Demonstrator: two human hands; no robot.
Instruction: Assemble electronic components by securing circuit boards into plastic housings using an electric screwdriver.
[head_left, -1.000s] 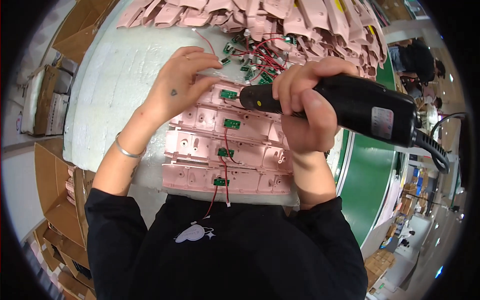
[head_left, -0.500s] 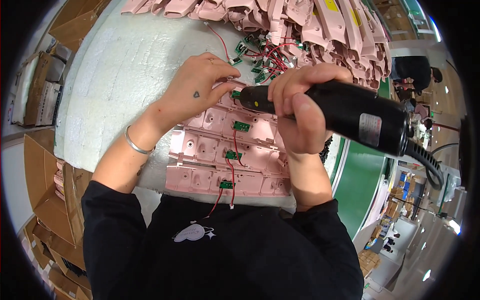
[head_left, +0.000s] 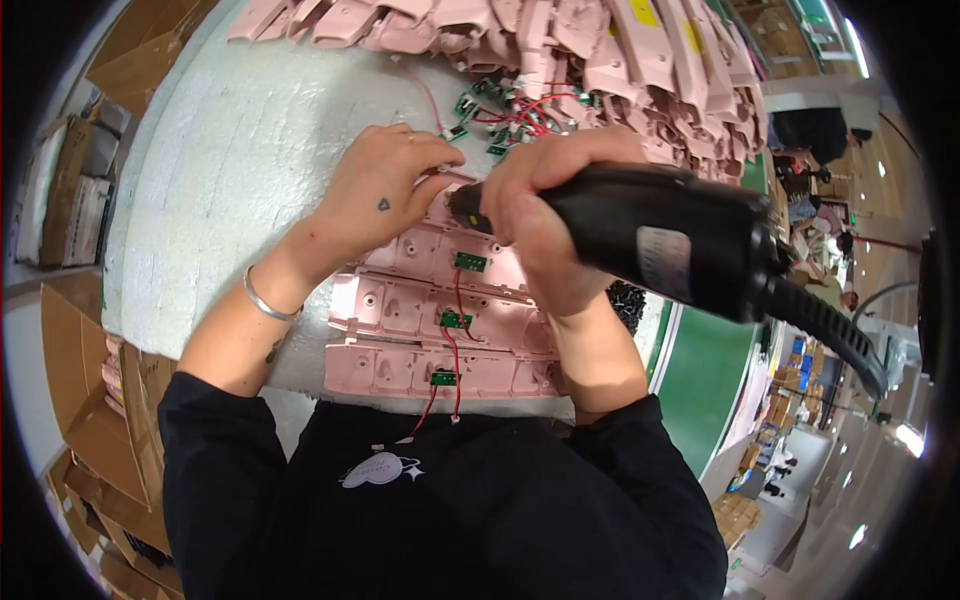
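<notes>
My right hand (head_left: 545, 205) is wrapped round a black corded electric screwdriver (head_left: 625, 220), whose tip points left and down at the farthest pink plastic shell (head_left: 437, 212). Close to that tip, my left hand (head_left: 375, 190) grips the shell's far edge between thumb and fingers. The tip's exact contact point is hidden. Nearer to me lie three more pink shells in a row, each carrying a small green circuit board (head_left: 470, 262) with red and black wires. The nearest shell (head_left: 375, 370) rests by the table's front edge.
Beyond my hands lie a tangle of green boards with red wires (head_left: 500, 100) and a large heap of pink shells (head_left: 600, 60). Small black parts (head_left: 626, 302) sit right of my right wrist. Cardboard boxes (head_left: 95, 390) stand at the left; a green surface (head_left: 705, 360) lies right.
The screwdriver's body has swung left with my right hand, its tip shifting slightly left and nearer. My left hand stays at the farthest shell. The whole view has shifted a little.
</notes>
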